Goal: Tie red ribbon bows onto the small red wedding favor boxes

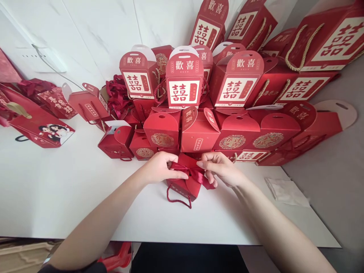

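left fingers [178, 175]: closed on ribbon [190, 171] | right fingers [205, 163]: curled beside ribbon, grip unclear | box [182, 188]: under fingers, on desk [71, 193] | risk: slack pinch lets ribbon slip loose

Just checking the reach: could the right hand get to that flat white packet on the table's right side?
Probably yes: the right hand is at the red satin ribbon, but no red cardboard gift box stands between it and the flat white packet on the white table.
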`<state>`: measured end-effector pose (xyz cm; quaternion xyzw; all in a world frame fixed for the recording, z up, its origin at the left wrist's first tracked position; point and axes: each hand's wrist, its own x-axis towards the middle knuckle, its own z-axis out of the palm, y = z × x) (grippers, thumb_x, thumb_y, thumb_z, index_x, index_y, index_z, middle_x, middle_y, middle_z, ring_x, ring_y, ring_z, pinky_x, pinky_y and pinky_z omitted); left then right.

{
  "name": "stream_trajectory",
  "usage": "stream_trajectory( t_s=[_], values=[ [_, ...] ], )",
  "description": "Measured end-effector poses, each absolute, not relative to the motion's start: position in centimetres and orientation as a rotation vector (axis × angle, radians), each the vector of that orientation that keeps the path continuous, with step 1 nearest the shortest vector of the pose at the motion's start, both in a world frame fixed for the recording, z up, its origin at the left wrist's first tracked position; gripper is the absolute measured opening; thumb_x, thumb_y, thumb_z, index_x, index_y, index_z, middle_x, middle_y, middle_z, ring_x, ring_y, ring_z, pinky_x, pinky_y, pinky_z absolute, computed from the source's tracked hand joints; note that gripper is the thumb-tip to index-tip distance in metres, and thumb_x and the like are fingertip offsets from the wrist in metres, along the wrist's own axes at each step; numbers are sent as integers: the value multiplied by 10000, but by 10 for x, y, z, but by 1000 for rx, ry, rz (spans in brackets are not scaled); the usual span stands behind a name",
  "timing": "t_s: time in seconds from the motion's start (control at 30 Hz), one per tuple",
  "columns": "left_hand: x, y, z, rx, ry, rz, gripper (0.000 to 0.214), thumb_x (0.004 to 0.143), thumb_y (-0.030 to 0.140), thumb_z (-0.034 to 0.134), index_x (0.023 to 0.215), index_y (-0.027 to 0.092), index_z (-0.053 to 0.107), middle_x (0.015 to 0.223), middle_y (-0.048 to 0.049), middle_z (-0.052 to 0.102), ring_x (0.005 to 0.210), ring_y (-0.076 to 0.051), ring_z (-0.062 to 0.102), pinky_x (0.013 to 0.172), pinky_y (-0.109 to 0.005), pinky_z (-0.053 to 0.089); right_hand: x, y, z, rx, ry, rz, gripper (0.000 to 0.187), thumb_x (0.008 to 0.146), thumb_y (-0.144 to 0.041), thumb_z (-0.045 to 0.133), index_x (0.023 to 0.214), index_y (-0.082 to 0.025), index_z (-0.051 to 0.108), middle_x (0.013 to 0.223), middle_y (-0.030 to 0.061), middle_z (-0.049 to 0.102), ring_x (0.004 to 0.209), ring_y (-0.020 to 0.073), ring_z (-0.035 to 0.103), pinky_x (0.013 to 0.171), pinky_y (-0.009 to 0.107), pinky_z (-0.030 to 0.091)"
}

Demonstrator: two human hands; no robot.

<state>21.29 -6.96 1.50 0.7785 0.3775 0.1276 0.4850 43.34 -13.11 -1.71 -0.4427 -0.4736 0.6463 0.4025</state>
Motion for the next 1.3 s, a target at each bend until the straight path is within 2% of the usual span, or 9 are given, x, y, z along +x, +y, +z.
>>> stream_trajectory(
  t_s=[0.1,0.2,0.43,0.57,0.7,0.87,0.93,1.07,1.3],
  values=[
    [216,-74,11,2045,1071,410,531,685,575,717,531,172,407,539,49,335,535,-90,292,494,-235,227,434,-133,-15,-1168,-1261,1614,413,820,-501,689,648,-173,505,413,-22,606,290,79,501,318,152,383],
    [217,-75,8,2152,1173,416,645,702,603,690,544,176,232,547,47,213,538,-88,200,486,-257,151,437,-137,-10,-1239,-1391,1537,391,840,-492,675,671,-173,524,417,-27,600,302,74,498,325,147,378],
    [215,-73,11,2285,1178,306,703,716,695,630,600,179,167,574,40,184,561,-96,163,493,-270,149,444,-135,-11,-1280,-1506,1443,319,789,-417,740,660,-161,599,412,-54,547,321,59,463,323,149,333],
    [216,-74,13,2306,1189,280,708,723,706,618,611,177,162,575,40,187,558,-96,164,493,-272,161,440,-128,-20,-1160,-1289,1573,359,782,-412,741,610,-166,544,348,-80,474,268,29,328,294,143,231],
    [213,-70,14,2225,1107,264,698,718,674,649,590,180,172,566,46,193,536,-85,182,490,-264,162,438,-126,-22,-1154,-1124,1641,394,823,-500,686,653,-178,537,302,-109,382,244,25,232,279,150,143],
    [203,-53,8,1767,786,136,543,793,618,613,537,157,480,505,42,340,469,-72,273,473,-255,197,444,-132,-12,-1291,-1336,1507,458,882,-595,571,673,-196,487,306,-93,429,229,48,285,269,160,193],
    [202,-48,5,1640,718,157,525,822,586,603,552,139,548,493,32,379,445,-62,268,462,-258,179,446,-134,-9,-1279,-1442,1501,455,895,-596,553,694,-189,521,316,-90,442,238,48,308,279,159,224],
    [203,-48,2,1613,681,236,506,843,533,607,539,131,559,465,27,406,415,-49,258,445,-258,156,448,-134,-7,-1237,-1512,1504,449,891,-576,574,707,-167,587,338,-80,467,257,46,349,296,160,267],
    [202,-46,3,1706,752,199,510,844,498,618,497,137,523,431,21,434,390,-52,335,420,-239,204,448,-130,-13,-1224,-1518,1561,447,885,-572,585,684,-179,513,351,-96,451,271,37,326,303,149,273]
  ],
)
